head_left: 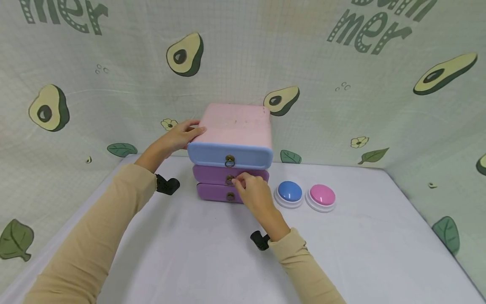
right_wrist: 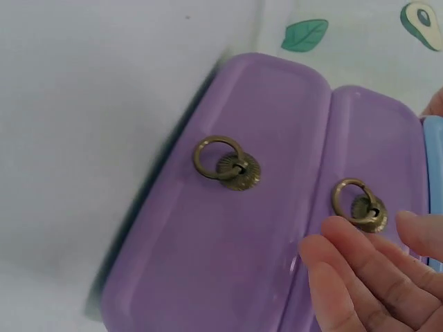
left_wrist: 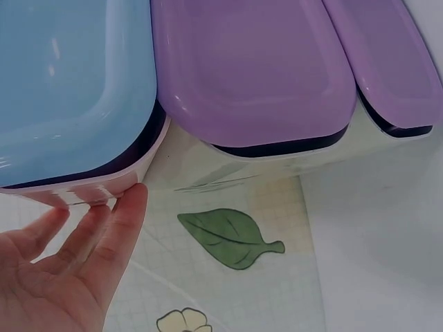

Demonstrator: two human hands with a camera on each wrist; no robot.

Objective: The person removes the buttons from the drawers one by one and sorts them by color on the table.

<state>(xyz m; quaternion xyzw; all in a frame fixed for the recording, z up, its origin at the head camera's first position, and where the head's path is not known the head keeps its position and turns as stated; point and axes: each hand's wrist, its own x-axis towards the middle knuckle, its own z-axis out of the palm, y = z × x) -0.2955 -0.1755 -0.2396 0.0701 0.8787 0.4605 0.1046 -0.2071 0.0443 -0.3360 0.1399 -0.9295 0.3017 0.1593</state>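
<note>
Drawer unit [head_left: 236,141], hands unclenched, left [head_left: 184,134] touching its side, right [head_left: 257,195] at middle ring [right_wrist: 335,200], contact there unclear

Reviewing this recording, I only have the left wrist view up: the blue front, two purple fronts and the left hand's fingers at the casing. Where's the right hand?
Observer: The right wrist view shows the right hand at the ring of the middle purple drawer, thumb and fingertips apart.

Operator: Does the lowest purple drawer carry a pull too?

Observer: Yes, the right wrist view shows a brass-coloured pull on it, with no finger on that one.

Operator: Anything standing near the drawer unit?

Observer: Two push buttons, in the head view: a blue button and, further right, a pink button, both to the right of the drawers.
</note>
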